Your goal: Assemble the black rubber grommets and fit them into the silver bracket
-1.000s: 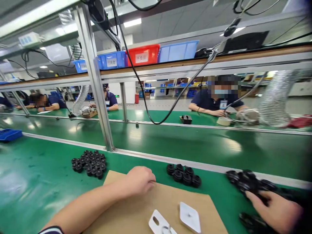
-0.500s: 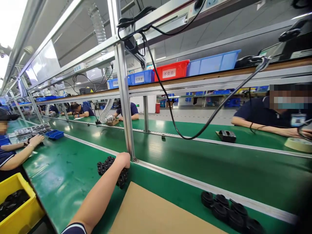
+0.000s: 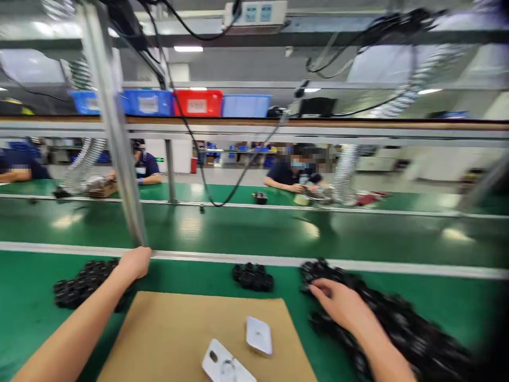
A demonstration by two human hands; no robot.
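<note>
My left hand (image 3: 136,262) reaches to the right end of a cluster of small black round parts (image 3: 81,284), close to the metal post. Its fingers curl down out of sight, so what they hold, if anything, is hidden. My right hand (image 3: 340,302) is at the near-left end of a long heap of black parts (image 3: 409,323), with thumb and forefinger closed around a black part at its edge. Between my hands, a smaller group of black round parts (image 3: 253,277) sits behind a brown board (image 3: 178,329). Two white pieces lie on that board: a squarish one (image 3: 259,335) and a longer one with a dark oval hole (image 3: 225,363).
An upright metal post (image 3: 115,127) rises behind my left hand. A pale rail (image 3: 222,258) edges the green bench. Overhead, a shelf carries blue bins (image 3: 148,102) and a red bin (image 3: 199,102). A black cable (image 3: 202,175) hangs in a loop. Co-workers sit across the line.
The view has swung right and levelled. My right hand and the long heap of black parts have come into view, as have the white pieces. My left hand stays by its cluster near the post.
</note>
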